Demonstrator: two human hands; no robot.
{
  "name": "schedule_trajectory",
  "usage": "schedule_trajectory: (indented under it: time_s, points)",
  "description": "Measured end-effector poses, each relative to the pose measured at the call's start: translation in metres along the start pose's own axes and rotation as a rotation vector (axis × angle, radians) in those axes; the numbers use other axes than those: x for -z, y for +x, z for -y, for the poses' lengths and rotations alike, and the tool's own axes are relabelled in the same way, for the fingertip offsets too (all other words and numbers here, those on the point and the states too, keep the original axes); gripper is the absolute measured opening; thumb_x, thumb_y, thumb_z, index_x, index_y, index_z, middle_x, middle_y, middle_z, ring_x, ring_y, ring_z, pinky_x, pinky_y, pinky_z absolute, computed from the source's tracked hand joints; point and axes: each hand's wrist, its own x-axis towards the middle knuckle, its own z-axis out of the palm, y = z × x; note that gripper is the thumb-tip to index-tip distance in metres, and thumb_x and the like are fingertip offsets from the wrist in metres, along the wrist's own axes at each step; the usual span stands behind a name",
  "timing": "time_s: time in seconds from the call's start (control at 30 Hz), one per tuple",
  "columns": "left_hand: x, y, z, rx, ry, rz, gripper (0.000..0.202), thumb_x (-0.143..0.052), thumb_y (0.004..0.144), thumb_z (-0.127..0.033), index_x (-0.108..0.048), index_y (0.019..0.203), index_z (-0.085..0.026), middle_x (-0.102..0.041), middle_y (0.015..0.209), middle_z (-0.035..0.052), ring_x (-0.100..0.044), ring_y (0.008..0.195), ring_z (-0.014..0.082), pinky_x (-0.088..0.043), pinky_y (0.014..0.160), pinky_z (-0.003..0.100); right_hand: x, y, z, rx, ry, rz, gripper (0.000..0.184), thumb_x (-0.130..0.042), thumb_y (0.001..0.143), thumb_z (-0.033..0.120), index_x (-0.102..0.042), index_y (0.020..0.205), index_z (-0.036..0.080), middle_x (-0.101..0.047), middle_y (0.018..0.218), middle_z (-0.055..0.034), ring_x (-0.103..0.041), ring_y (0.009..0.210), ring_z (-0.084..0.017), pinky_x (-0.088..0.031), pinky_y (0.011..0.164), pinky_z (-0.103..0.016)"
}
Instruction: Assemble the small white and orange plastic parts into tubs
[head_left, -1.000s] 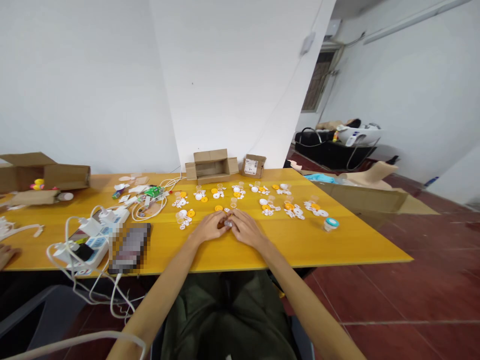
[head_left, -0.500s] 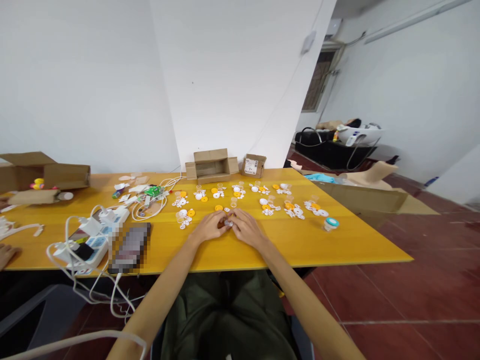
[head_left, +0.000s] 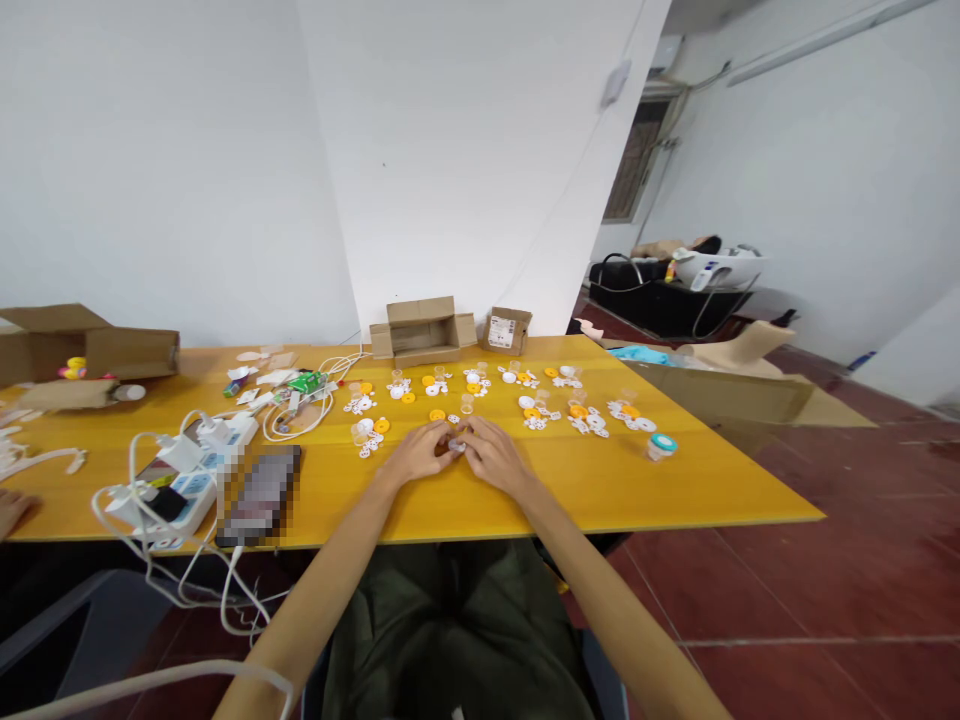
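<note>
My left hand (head_left: pixel 420 452) and my right hand (head_left: pixel 489 452) meet above the near part of the yellow table (head_left: pixel 592 490). Both are closed, fingertips together around a small whitish piece (head_left: pixel 457 446); its kind is too small and too covered to make out. Just beyond my fingers lie an orange disc (head_left: pixel 437 415), a small white piece with holes (head_left: pixel 453 419) and a clear plastic cup (head_left: pixel 467 404). To the left of my left hand sits a group with an orange disc (head_left: pixel 382 426), another clear cup and white pieces with holes.
Several similar groups spread beyond my hands. A jar with a teal lid (head_left: pixel 663 443) stands right. Left are a power strip (head_left: pixel 196 490) with cables and a phone (head_left: pixel 261 495). Cardboard boxes (head_left: pixel 424 338) stand along the wall. Another person's hand (head_left: pixel 10 510) rests at the far left edge.
My hands stay in nearly the same place, still closed around the small piece. At the far left, the other person's upper hand near the cardboard box has moved out of sight.
</note>
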Motion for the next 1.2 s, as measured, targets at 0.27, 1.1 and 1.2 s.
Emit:
schedule_trajectory:
  time_s: [0.27,1.1,1.2]
  points:
    - [-0.0013,0.0003,0.0013,-0.012,0.001,0.0,0.012,-0.055,0.089,-0.032,-0.061,0.093,-0.022,-0.064,0.084,0.002,-0.061,0.079,0.0185,-0.049,0.077,0.029,-0.0005,-0.0005,-0.0008,-0.013,0.001,-0.002,0.031,-0.049,0.082,0.003,-0.07,0.092,0.024,-0.068,0.106,-0.008,-0.063,0.097,-0.022,-0.053,0.087,-0.035]
    - [0.0004,-0.0003,0.0001,-0.016,-0.007,-0.013,0.009,-0.056,0.086,-0.026,-0.062,0.092,-0.022,-0.065,0.083,0.0006,-0.059,0.075,0.0163,-0.048,0.075,0.027,0.0033,0.0019,-0.0005,-0.033,0.131,0.063,0.025,-0.053,0.076,0.003,-0.066,0.083,0.023,-0.065,0.116,-0.0088,-0.06,0.107,-0.023,-0.051,0.094,-0.04]
    - [0.0002,-0.0004,0.0001,-0.017,-0.013,-0.014,0.009,-0.056,0.086,-0.026,-0.063,0.093,-0.023,-0.065,0.082,0.0002,-0.059,0.074,0.0162,-0.048,0.075,0.026,0.0027,0.0016,-0.0009,-0.029,0.14,0.055,0.025,-0.053,0.077,0.003,-0.067,0.084,0.023,-0.065,0.115,-0.0085,-0.059,0.108,-0.023,-0.051,0.094,-0.04]
